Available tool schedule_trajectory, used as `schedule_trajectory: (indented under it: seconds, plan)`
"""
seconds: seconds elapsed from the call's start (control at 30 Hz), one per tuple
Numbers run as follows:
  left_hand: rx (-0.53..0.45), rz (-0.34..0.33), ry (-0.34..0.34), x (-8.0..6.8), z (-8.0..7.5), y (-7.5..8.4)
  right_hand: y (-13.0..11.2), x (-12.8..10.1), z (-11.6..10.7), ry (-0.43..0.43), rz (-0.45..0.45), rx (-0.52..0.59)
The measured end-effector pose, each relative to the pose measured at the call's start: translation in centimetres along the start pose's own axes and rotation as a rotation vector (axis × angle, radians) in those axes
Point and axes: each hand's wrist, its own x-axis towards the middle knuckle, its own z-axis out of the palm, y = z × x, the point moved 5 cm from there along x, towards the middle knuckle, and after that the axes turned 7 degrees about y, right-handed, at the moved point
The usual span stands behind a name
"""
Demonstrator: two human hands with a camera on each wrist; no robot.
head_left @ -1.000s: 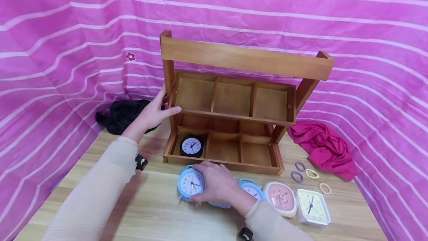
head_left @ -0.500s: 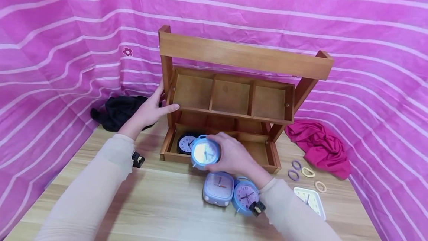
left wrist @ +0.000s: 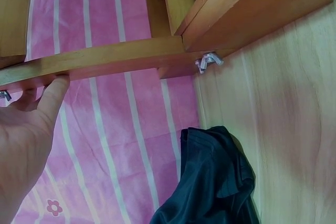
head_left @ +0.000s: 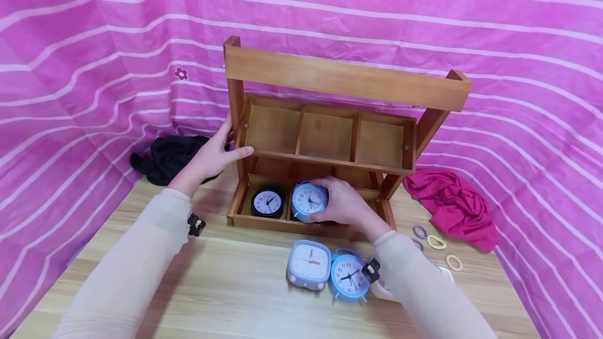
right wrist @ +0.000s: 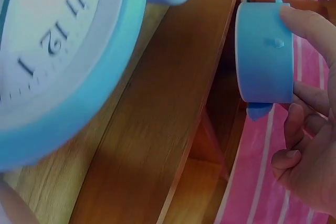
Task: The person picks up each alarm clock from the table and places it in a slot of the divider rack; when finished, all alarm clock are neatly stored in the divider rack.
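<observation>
One right hand (head_left: 342, 203) grips a round blue clock (head_left: 308, 199) at a brown wooden rack (head_left: 344, 74); the outspread left hand (head_left: 212, 158) touches its left side.

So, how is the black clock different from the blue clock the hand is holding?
Color: the black clock has a black case, but the blue clock has a light blue one.
Holding: the black clock sits untouched in the lower tray, at its left end, while the right hand grips the blue clock at the tray's middle.
Same: both are round, with pale faces and dark numbers.
</observation>
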Motion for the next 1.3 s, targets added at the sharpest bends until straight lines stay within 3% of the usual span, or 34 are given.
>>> schedule_trajectory:
  seconds: [0.27, 0.63, 1.0, 1.3]
  plan:
    - [-0.001, 0.024, 0.024, 1.3, 0.1, -3.1, 1.5, 0.2, 0.4, -0.050, 0.027, -0.022]
    - [0.002, 0.014, 0.014, 0.8, 0.3, -1.7, 2.6, 0.6, 1.0, -0.075, 0.036, -0.010]
    - [0.024, 0.035, 0.031, 1.2, 0.1, -3.5, 3.7, 0.9, 2.3, -0.122, 0.058, 0.014]
    - [0.053, 0.017, 0.031, 1.1, 0.0, -3.3, 4.1, 0.8, 2.5, -0.154, 0.083, 0.041]
